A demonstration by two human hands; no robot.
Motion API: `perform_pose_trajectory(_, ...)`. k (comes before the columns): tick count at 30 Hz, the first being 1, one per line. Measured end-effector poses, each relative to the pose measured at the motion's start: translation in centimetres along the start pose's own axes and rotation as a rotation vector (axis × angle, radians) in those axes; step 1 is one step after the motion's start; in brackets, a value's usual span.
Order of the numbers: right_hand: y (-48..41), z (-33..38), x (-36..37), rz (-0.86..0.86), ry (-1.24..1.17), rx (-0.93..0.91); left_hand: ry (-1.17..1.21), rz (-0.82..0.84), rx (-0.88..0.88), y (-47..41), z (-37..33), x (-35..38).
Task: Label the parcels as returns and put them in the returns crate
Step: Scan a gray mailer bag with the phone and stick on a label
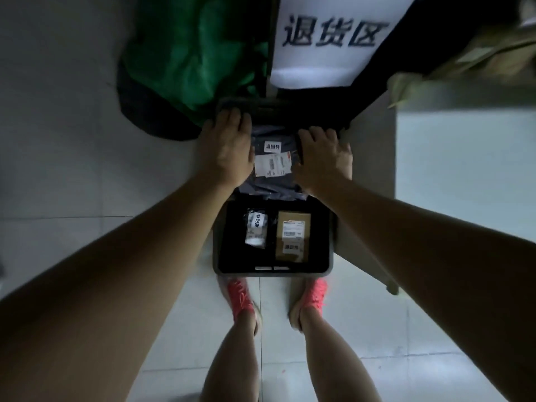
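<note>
Right hand (322, 158) grips grey parcel (271, 165) over crate's (272, 273) far end; left hand (227, 149) flanks it, grasp unclear.

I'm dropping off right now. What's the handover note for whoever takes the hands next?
Left hand: holds the grey parcel by its left edge.
Right hand: grips its right edge.
Grey parcel: carries a return label and is held over the far end of the crate, not yet laid down.
In the crate: small parcel on the left, box on the right, both with return labels.
Done: three labelled, two crated.
Left: lower the grey parcel in and let go. The view doesn't show whether more parcels are waiting.
</note>
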State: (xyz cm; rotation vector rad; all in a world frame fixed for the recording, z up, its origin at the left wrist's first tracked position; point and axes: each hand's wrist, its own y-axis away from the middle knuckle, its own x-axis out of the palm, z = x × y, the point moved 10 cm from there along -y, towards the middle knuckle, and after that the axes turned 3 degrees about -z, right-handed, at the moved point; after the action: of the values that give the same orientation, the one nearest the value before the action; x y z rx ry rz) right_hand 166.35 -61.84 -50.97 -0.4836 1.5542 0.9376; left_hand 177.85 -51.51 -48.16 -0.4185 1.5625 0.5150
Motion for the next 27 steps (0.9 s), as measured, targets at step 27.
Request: perform_pose_trajectory(27,44.3,-19.1,-48.4,-0.297,-0.153,0.439,-0.065,-0.152,0.372,18.4,-29.2,-58.3)
